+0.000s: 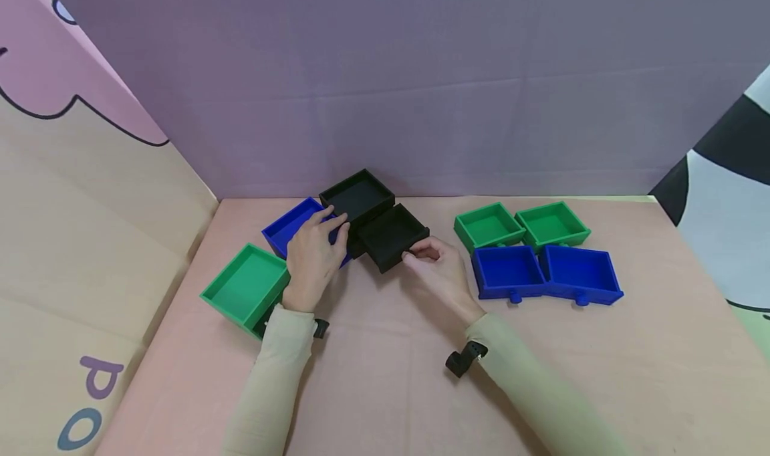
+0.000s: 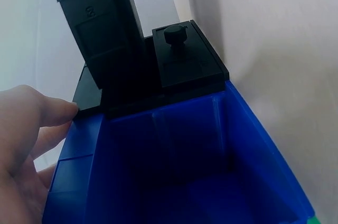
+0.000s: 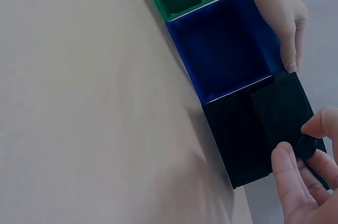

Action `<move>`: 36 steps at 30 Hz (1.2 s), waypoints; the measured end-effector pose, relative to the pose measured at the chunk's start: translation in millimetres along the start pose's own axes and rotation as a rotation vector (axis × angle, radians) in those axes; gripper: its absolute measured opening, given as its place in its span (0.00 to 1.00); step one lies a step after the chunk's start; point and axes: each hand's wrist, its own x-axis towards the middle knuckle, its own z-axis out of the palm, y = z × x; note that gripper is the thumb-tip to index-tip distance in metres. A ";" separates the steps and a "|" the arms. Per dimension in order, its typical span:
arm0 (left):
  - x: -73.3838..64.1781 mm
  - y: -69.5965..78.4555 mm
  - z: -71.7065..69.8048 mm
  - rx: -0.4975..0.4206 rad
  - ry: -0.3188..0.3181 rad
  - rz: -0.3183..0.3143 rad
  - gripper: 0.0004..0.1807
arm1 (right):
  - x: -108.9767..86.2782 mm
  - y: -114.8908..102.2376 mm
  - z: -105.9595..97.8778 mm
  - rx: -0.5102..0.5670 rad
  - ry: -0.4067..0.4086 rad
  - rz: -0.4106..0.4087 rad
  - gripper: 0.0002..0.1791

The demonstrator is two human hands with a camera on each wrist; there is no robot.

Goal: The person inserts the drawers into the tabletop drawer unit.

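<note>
In the head view a black cabinet (image 1: 361,195) stands left of centre, joined to a blue cabinet (image 1: 293,223) and a green cabinet (image 1: 248,283) in a row. A black drawer (image 1: 391,237) juts from the black cabinet's front, its open side up. My right hand (image 1: 444,272) pinches the round knob (image 3: 306,147) of that drawer, seen in the right wrist view. My left hand (image 1: 313,259) reaches over the blue cabinet, fingertips at the top edge by the black cabinet. The left wrist view shows another black drawer front (image 2: 185,65) with a knob, set inside the black cabinet.
At the right of the table lie two green drawers (image 1: 552,223) behind two blue drawers (image 1: 580,269), whose knobs face the front. The blue cabinet's open compartment (image 2: 179,166) shows no drawer. A grey-purple cloth wall (image 1: 421,88) rises close behind the cabinets.
</note>
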 end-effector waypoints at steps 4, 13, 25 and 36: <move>0.5 0.8 -0.2 0.000 -0.008 -0.003 0.15 | 3.7 -2.5 2.7 -0.003 0.007 0.011 0.09; 1.6 0.6 0.2 0.002 -0.013 -0.014 0.15 | 7.4 3.6 6.2 -0.013 -0.007 0.028 0.09; 0.4 0.6 0.7 0.011 -0.006 -0.008 0.16 | 11.3 12.6 15.2 0.060 -0.050 0.025 0.08; -0.1 0.8 0.2 0.008 -0.004 -0.011 0.15 | 14.8 11.7 18.8 0.038 -0.050 0.029 0.08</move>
